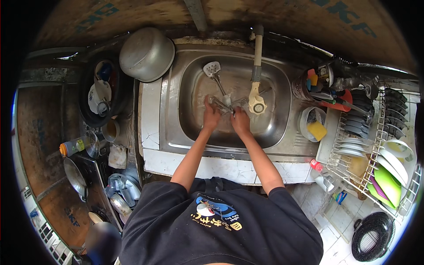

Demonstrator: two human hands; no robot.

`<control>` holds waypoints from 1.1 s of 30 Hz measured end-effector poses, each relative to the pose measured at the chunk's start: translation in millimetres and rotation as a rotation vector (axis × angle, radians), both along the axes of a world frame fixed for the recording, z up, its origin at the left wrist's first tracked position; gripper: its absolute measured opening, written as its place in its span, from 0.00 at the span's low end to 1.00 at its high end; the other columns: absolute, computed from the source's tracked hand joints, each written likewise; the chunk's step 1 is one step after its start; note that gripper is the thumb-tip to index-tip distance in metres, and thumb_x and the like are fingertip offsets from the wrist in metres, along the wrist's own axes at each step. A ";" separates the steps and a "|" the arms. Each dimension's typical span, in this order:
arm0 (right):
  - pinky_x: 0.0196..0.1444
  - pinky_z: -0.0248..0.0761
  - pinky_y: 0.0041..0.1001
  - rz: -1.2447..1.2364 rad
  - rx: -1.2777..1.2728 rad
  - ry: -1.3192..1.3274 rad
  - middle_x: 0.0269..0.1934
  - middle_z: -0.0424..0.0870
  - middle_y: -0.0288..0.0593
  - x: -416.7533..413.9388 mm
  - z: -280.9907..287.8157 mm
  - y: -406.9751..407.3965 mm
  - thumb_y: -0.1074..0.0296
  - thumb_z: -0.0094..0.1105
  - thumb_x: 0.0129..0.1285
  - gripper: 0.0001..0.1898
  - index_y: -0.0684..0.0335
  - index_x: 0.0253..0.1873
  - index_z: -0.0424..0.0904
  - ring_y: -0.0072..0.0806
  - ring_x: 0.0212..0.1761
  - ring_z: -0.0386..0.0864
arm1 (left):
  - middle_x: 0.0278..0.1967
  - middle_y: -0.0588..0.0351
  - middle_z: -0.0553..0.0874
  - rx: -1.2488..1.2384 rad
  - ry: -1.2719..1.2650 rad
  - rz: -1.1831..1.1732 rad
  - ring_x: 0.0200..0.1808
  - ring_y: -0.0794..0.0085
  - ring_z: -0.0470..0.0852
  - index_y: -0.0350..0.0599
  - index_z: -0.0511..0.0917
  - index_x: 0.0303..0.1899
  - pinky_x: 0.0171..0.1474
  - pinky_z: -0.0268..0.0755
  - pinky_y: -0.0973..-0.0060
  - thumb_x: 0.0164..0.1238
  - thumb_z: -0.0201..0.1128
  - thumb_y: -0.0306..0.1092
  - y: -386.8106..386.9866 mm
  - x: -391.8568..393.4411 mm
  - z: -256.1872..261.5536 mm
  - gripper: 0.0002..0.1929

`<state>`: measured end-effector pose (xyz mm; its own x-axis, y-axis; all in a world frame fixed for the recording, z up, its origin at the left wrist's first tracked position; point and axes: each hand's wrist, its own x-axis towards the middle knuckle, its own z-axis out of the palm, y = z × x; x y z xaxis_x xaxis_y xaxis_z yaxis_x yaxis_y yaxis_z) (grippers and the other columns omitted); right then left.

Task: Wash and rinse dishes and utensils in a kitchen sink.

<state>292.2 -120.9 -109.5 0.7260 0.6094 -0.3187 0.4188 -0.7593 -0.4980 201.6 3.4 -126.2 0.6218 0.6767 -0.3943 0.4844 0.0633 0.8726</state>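
Observation:
Both my hands are low in a stainless steel sink basin. My right hand grips the handle end of some metal cutlery. At the other end of this cutlery, my left hand has its fingers against the metal; how firmly it holds is hidden. A slotted metal turner lies with its head towards the back of the basin and its handle running down to the cutlery. Just beyond my right hand rests a fork. A beige plastic tap hangs over the basin, right of my hands.
A large aluminium pot leans at the sink's back left corner. On the right are a bowl with a yellow sponge, a utensil holder and a wire dish rack of plates. A white tiled ledge runs along the front.

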 end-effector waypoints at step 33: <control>0.34 0.72 0.35 -0.387 0.581 0.209 0.30 0.82 0.53 45.4 22.0 -32.1 0.66 0.54 0.65 0.12 0.67 0.48 0.76 0.42 0.32 0.82 | 0.41 0.50 0.85 -0.252 -0.220 -0.117 0.44 0.70 0.81 0.36 0.69 0.63 0.51 0.71 0.74 0.77 0.52 0.38 -29.2 15.0 71.4 0.20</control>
<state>337.6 -153.0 -87.5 0.8832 0.4343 -0.1770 0.0260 -0.4221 -0.9062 216.6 -25.8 -54.8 0.7779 0.4942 -0.3881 0.3037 0.2450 0.9207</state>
